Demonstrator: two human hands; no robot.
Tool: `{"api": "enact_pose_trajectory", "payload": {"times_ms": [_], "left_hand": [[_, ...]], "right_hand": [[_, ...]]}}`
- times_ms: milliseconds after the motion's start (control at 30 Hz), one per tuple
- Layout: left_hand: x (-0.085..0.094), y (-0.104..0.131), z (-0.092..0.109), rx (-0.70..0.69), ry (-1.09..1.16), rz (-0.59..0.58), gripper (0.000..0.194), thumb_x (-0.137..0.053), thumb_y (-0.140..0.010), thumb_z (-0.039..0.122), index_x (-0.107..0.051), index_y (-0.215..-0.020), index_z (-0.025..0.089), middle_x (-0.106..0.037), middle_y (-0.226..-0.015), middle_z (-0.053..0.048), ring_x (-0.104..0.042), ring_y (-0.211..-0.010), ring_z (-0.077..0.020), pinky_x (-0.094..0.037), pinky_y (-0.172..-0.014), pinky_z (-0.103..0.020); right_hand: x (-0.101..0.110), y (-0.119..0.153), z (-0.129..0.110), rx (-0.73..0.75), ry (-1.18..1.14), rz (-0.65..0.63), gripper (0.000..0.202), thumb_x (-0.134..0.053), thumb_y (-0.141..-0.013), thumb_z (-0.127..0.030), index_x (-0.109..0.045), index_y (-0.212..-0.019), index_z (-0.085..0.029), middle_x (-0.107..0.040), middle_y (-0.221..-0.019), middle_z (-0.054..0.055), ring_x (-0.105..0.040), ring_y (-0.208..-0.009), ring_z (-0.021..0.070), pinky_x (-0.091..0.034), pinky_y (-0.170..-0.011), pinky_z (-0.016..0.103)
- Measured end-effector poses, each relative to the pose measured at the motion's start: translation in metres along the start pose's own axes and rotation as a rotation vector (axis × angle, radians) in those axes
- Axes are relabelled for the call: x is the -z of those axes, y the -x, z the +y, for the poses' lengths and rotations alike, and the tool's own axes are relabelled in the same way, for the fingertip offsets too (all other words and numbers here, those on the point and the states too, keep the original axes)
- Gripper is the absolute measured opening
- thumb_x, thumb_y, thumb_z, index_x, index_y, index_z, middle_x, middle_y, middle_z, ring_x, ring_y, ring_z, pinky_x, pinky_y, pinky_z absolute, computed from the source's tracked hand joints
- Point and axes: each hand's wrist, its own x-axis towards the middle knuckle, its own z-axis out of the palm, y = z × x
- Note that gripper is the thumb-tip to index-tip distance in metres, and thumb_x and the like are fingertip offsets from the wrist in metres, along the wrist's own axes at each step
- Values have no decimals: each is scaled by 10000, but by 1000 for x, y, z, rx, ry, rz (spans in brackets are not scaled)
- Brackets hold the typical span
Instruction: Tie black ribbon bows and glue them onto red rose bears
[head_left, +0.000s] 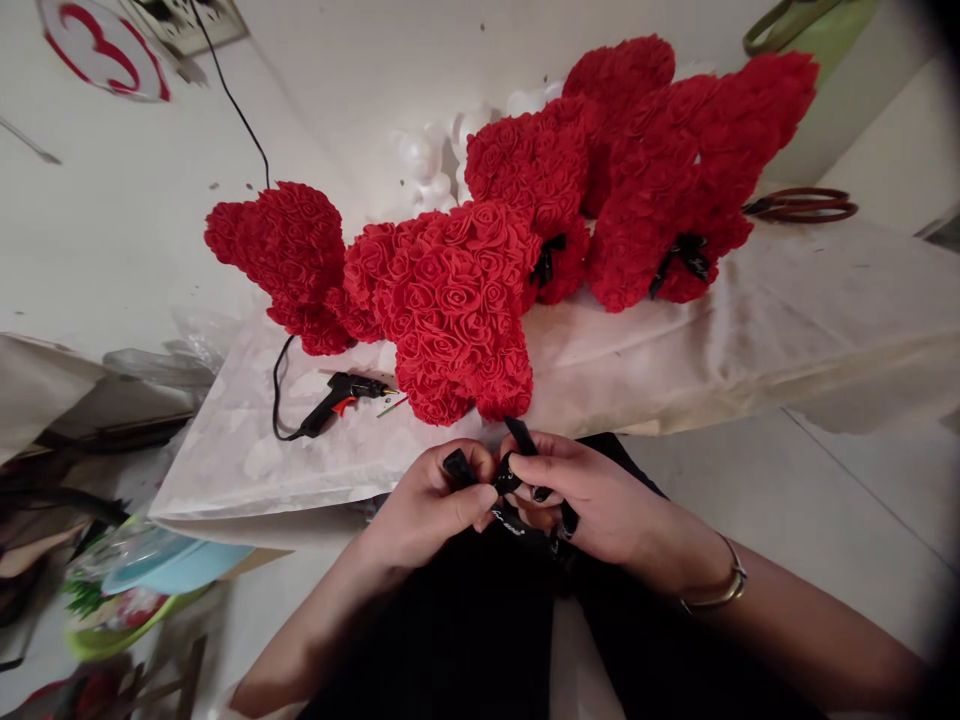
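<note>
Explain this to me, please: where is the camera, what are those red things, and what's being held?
There is no robot here. The one picture comes from a camera worn on a person's head, looking forward and down. The person's bare left hand and right hand hold a black ribbon with pale lettering between their fingers, above the lap. Beyond them is a table with a pale cloth. On it stand several figures covered in red roses; two wear black bows. A black glue gun with a cord lies toward the left, scissors toward the right, and white shapes show behind the figures.
</note>
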Motion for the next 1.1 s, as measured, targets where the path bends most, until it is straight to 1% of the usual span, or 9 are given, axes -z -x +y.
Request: {"api": "enact_pose_trajectory", "payload": {"times_ms": [100, 233, 400, 500, 600, 733, 833, 933, 1100], "left_hand": [[-4, -1, -2, 23, 104, 52, 335, -748, -771, 402, -526, -788, 151, -558, -579, 26, -493, -562, -77, -377, -586, -199], [-9, -4, -3, 41, 217, 145, 402, -722, -762, 513, -603, -839, 136, -623, -620, -19, -555, -595, -115, -411, -623, -231], [-10, -3, -3, 8, 216, 155, 460, -621, -807, 604, -637, -877, 149, -637, -685, -38, -585, -687, -152, -431, -677, -261], [-8, -3, -4, -1, 114, 145, 349, -706, -788, 487, -619, -854, 156, -612, -694, -5, -557, -683, -118, -417, -698, -241], [-8, -2, -4, 6, 0, 195, 288, -724, -792, 411, -602, -866, 161, -580, -669, 22, -517, -654, -94, -392, -680, -220], [-11, -1, 3, -52, -168, 231, 284, -691, -816, 402, -570, -771, 149, -531, -651, 28, -454, -612, -80, -373, -624, -207], [-14, -1, 7, -106, -260, 248, 291, -684, -818, 386, -547, -720, 150, -514, -653, 26, -436, -599, -78, -370, -590, -200], [-13, -2, 7, -145, -309, 264, 305, -688, -814, 375, -531, -683, 149, -505, -639, 24, -436, -604, -80, -370, -587, -196], [-5, 1, -5, -87, -284, 319, 383, -614, -859, 482, -581, -690, 139, -545, -653, -10, -471, -630, -105, -384, -619, -227]], "right_hand": [[-2, 1, -5, 17, -23, 44, 249, -683, -809, -408, -582, -848, -185, -521, -583, -50, -394, -471, 49, -259, -453, 183], [-3, 1, -9, 44, 2, 116, 276, -699, -777, -450, -568, -812, -210, -425, -527, -80, -270, -447, 58, -228, -434, 209], [0, -2, -7, 39, 21, 123, 298, -680, -773, -480, -573, -851, -213, -545, -591, -49, -372, -461, 69, -268, -447, 212], [-1, -1, -10, 47, 107, 165, 290, -676, -769, -483, -580, -842, -220, -566, -624, -27, -478, -540, 108, -338, -486, 231], [-2, 1, -15, 66, 207, 206, 298, -643, -796, -519, -578, -813, -229, -573, -671, -8, -513, -607, 134, -378, -524, 251], [1, 0, -13, 119, 340, 129, 414, -475, -887, -621, -565, -828, -221, -541, -717, -7, -493, -621, 125, -378, -543, 251], [2, -2, -10, 122, 415, 72, 307, -595, -851, -514, -526, -823, -217, -442, -657, -49, -401, -561, 93, -320, -520, 231], [0, -3, -10, 54, 475, 97, 236, -671, -804, -391, -512, -868, -229, -430, -649, -67, -372, -534, 85, -296, -505, 226], [-2, -5, -11, 175, 587, 125, 97, -620, -822, -277, -560, -871, -218, -592, -812, -22, -536, -736, 129, -409, -674, 259]]}}
